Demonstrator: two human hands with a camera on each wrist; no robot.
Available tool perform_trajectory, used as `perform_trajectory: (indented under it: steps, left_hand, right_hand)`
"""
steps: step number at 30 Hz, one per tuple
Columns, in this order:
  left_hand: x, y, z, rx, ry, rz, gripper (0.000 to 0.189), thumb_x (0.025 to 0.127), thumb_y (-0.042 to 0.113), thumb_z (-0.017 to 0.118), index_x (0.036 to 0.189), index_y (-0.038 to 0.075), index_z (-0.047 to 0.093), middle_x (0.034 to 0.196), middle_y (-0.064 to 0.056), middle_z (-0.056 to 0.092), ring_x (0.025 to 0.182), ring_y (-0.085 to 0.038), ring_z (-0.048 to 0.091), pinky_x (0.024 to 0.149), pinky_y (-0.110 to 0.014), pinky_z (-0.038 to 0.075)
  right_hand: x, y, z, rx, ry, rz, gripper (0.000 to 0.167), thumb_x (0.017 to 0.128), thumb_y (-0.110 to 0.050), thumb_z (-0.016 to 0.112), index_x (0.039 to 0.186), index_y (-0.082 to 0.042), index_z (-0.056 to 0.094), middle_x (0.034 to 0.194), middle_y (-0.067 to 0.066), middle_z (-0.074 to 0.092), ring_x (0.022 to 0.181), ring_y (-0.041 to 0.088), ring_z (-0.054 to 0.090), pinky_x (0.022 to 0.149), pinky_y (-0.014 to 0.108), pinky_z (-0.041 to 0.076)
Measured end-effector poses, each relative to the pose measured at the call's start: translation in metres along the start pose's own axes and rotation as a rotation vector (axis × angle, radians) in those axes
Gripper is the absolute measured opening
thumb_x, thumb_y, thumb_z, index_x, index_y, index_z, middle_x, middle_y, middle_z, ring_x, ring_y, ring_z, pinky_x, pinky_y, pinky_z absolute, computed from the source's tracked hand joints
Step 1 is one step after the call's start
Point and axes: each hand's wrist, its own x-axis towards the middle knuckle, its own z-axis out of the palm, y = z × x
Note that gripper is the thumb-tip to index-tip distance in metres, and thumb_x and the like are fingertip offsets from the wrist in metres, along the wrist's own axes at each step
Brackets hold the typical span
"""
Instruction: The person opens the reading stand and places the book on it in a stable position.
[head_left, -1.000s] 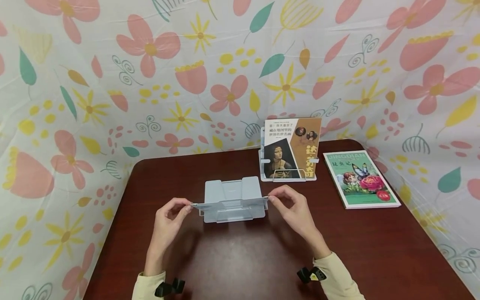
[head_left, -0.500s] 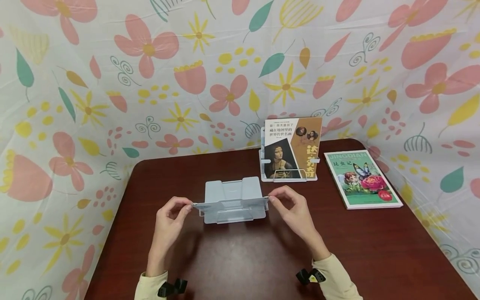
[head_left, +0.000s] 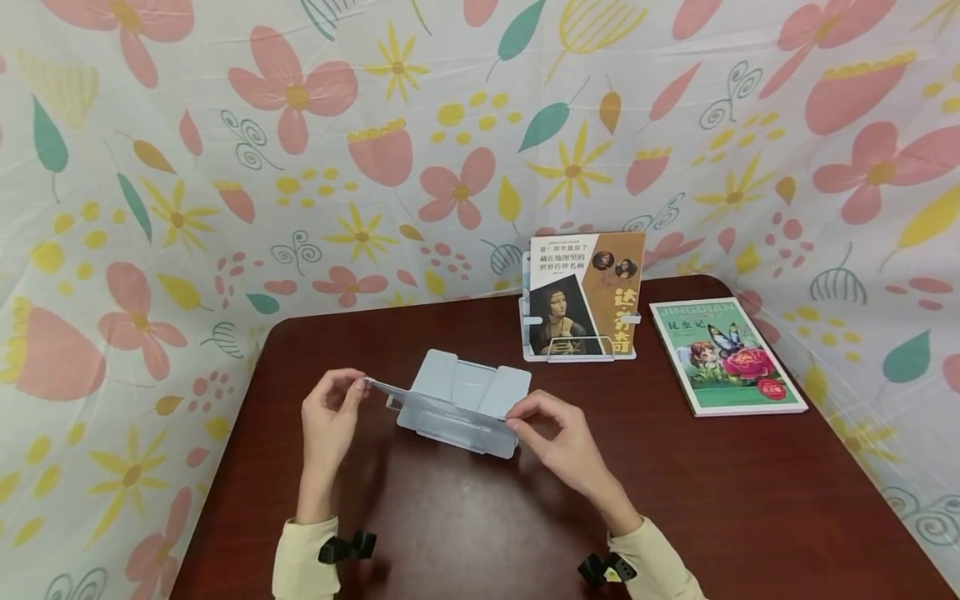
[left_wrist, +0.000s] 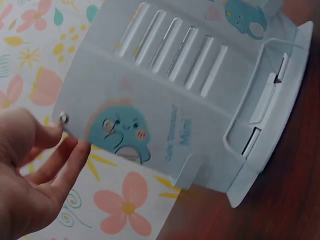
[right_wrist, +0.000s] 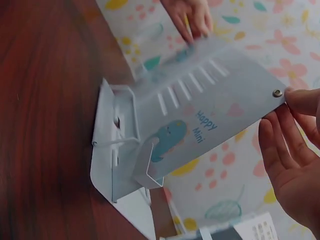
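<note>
A light blue-grey plastic book stand sits on the dark wooden table, turned at an angle. My left hand pinches its upper left corner and my right hand pinches its upper right corner. In the left wrist view the stand's back panel shows slots and a teal cartoon, with my fingers at its riveted corner. The right wrist view shows the panel reading "Happy Mini", my right fingertips at its rivet, and the left hand at the far end.
A white stand at the back of the table holds an upright book with portrait paintings. A green picture book lies flat to its right. Floral cloth hangs round the table on three sides.
The stand has been turned on the table: its right end swung toward me and its left end away. Both hands moved with it and kept their hold on the corners.
</note>
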Motion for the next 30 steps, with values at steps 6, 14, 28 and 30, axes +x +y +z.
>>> perform_trajectory:
  steps: [6, 14, 28, 30]
  left_hand:
    - [0.009, -0.001, 0.014, -0.022, 0.149, -0.126, 0.019, 0.097, 0.0, 0.063, 0.11, -0.013, 0.061, 0.096, -0.01, 0.066, 0.082, 0.0, 0.069, 0.077, -0.014, 0.057]
    - [-0.031, 0.011, 0.042, -0.001, 0.003, -0.225, 0.051, 0.102, 0.015, 0.06, 0.146, -0.004, 0.042, 0.143, -0.024, 0.05, 0.126, -0.03, 0.058, 0.098, -0.018, 0.05]
    - [-0.04, 0.015, 0.042, -0.006, -0.216, -0.197, 0.074, 0.098, 0.013, 0.065, 0.16, 0.004, 0.026, 0.158, -0.027, 0.037, 0.137, -0.043, 0.049, 0.111, -0.052, 0.043]
    - [-0.037, 0.012, 0.042, -0.018, -0.236, -0.193, 0.073, 0.098, 0.013, 0.063, 0.16, 0.003, 0.025, 0.159, -0.027, 0.035, 0.139, -0.044, 0.046, 0.113, -0.054, 0.04]
  right_hand:
    - [0.0, -0.004, 0.031, 0.097, -0.094, -0.032, 0.013, 0.087, 0.003, 0.077, 0.094, -0.008, 0.074, 0.089, 0.01, 0.073, 0.085, 0.006, 0.067, 0.072, 0.026, 0.06]
    - [0.0, 0.005, 0.05, 0.078, -0.195, -0.121, 0.009, 0.09, 0.001, 0.074, 0.097, -0.004, 0.073, 0.092, 0.011, 0.075, 0.088, 0.009, 0.07, 0.078, 0.031, 0.061]
    - [0.006, 0.099, 0.009, -0.494, -0.201, 0.172, 0.024, 0.086, -0.001, 0.076, 0.11, -0.003, 0.074, 0.106, 0.011, 0.069, 0.098, 0.026, 0.066, 0.084, 0.041, 0.056]
    - [0.005, 0.101, 0.01, -0.506, -0.217, 0.164, 0.022, 0.086, -0.001, 0.076, 0.108, -0.004, 0.074, 0.104, 0.009, 0.069, 0.096, 0.023, 0.066, 0.084, 0.038, 0.056]
